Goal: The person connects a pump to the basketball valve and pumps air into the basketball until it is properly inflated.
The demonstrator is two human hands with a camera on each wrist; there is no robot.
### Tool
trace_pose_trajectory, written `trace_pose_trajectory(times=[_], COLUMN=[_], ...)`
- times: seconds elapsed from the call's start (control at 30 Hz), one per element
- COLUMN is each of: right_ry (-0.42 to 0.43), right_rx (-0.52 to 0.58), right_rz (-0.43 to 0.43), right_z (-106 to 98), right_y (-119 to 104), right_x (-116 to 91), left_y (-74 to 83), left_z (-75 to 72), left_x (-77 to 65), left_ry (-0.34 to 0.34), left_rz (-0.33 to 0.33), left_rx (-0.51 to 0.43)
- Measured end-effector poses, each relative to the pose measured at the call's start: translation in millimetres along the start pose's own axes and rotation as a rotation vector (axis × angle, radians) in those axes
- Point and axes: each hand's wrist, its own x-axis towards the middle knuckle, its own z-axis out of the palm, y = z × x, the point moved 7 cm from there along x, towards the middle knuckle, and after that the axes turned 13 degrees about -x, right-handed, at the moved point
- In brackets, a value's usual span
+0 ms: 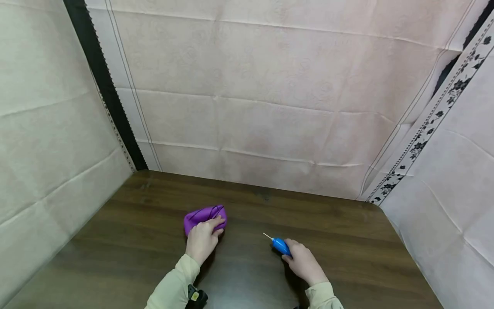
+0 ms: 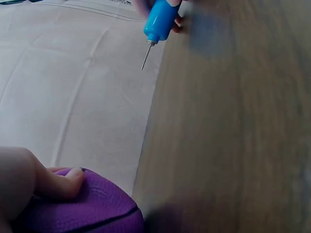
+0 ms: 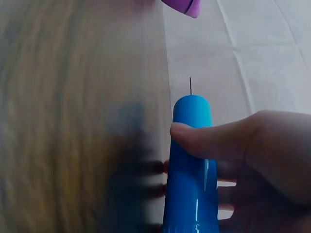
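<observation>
A deflated purple ball (image 1: 204,214) with black seam lines and a pebbled skin sits folded and dented in my left hand (image 1: 202,242). The left thumb (image 2: 65,184) presses on its skin in the left wrist view. My right hand (image 1: 305,259) grips a blue hand pump (image 1: 281,246), thumb across the near side and fingers wrapped round behind. From the pump's tip a thin metal inflation needle (image 3: 191,86) sticks out, pointing toward the ball's side. A gap of table lies between needle and ball. The ball's underside is hidden.
Both hands are over a dark brown wooden table (image 1: 247,274). Pale creased cloth (image 1: 247,107) hangs behind it, with more cloth at the left (image 1: 50,128) and right (image 1: 451,171). A black strap device (image 1: 197,296) is on the left wrist.
</observation>
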Motion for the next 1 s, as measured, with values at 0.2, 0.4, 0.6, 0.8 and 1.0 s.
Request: trace_pose_trajectory(times=[0.2,0.4,0.6,0.8,1.0], right_ry=[-0.009,0.044,0.121,0.096,-0.024], right_rx=[0.016,-0.008,0.043,0.101,0.135], right_rz=[0.025,0.064,0.015,-0.052,-0.117], right_z=[-3.5,-20.8,-46.1,-55.5,-50.8], right_y=[5.3,-1.8,-18.7,-27.8,-31.0], right_x=[0.1,0.8,-2.3,-7.5,-9.7], left_y=[10.7,32.2,44.5,45.8,43.6], left_z=[0.4,0.6,1.0,6.3,10.9], left_x=[1.6,-2.7,-5.7,-6.5,-7.2], left_ry=[0.008,0.047,0.082,0.056,0.024], left_rz=[0.002,0.058,0.093,0.094,0.075], left_rx=[-0.08,-0.122,-0.187,-0.226,-0.268])
